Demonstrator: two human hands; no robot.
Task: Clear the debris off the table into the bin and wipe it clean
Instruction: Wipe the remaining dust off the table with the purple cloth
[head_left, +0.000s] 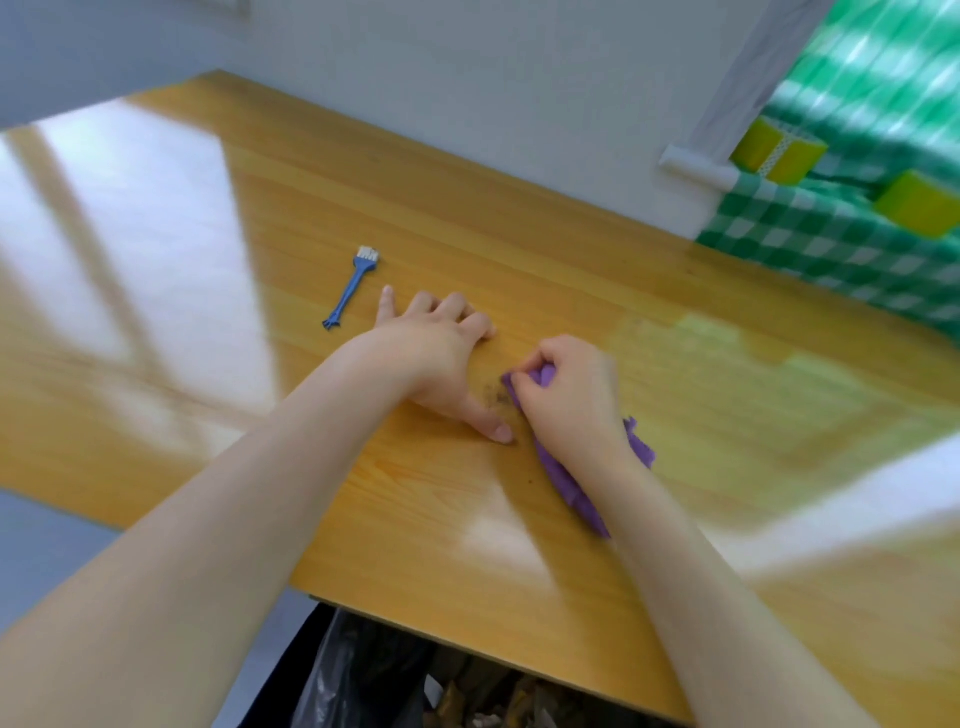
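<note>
Left hand (441, 358) spread flat on the table (519, 249); at its four o'clock, right hand (569, 397) bunched round purple cloth (566, 488).

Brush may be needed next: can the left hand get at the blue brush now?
Likely yes: the left hand lies flat on the table, holding nothing, with bare wood between it and the blue brush.

The right hand (566, 400) grips a purple cloth (569, 491) on the counter (441, 530). The left hand (441, 358) rests beside dark crumbs (496, 396).
</note>
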